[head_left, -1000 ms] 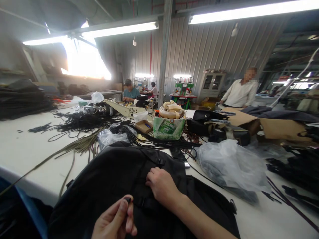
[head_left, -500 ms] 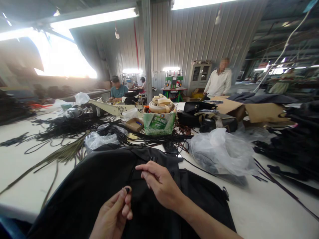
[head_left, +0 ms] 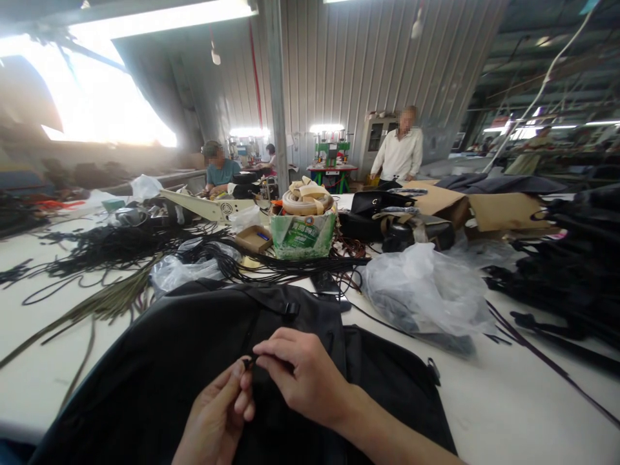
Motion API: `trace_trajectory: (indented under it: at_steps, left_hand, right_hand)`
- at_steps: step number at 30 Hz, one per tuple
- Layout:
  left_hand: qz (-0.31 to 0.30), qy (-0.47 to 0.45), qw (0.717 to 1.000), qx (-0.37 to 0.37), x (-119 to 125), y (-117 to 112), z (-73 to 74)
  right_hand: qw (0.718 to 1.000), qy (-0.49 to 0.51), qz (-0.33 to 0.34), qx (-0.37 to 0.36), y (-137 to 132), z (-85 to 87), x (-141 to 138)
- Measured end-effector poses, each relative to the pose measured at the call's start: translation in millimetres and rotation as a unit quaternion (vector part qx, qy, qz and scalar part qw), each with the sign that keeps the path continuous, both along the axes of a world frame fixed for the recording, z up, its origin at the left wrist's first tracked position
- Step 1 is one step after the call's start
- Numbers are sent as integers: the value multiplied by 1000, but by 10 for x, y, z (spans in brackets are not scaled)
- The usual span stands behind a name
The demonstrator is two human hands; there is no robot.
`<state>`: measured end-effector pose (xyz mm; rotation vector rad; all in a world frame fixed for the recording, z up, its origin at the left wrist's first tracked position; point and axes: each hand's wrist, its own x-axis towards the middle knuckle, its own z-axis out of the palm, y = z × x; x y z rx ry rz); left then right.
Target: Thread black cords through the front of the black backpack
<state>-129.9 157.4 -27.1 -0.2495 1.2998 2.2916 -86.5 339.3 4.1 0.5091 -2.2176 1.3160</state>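
Observation:
A large black bag (head_left: 159,361) lies across the table in front of me. Over it, my left hand (head_left: 216,407) pinches a small black piece (head_left: 247,363) between thumb and forefinger; its exact kind is too small to tell. My right hand (head_left: 307,374) reaches in from the right with thumb and fingertips closed right at that piece. What those right fingertips grip is hidden against the dark fabric. Just beyond my hands, a black buckle (head_left: 291,310) sits on a strap near the bag's upper edge.
Behind the bag lie black cords (head_left: 271,270) and a green box (head_left: 304,237) holding rolled webbing. A clear plastic bag (head_left: 423,290) is to the right, near a dark heap (head_left: 581,258). Olive straps (head_left: 109,294) spread left. A person in white (head_left: 400,152) stands far back.
My right hand has come down and left, its stretched forefinger now bent into a pinch at the small black piece. My left hand keeps its pinch. The view has shifted slightly right.

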Motion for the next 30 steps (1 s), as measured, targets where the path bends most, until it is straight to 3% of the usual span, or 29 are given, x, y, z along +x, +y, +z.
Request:
trace_trajectory:
  at_steps: [7,30]
  left_hand:
    - [-11,13,1000,0,11,-28,-80]
    - [-27,68,997,-26,105,22,16]
  right_hand:
    - [999,-18,-24,17,-27,-23,18]
    - [994,-9,-27,104,-17,-31,19]
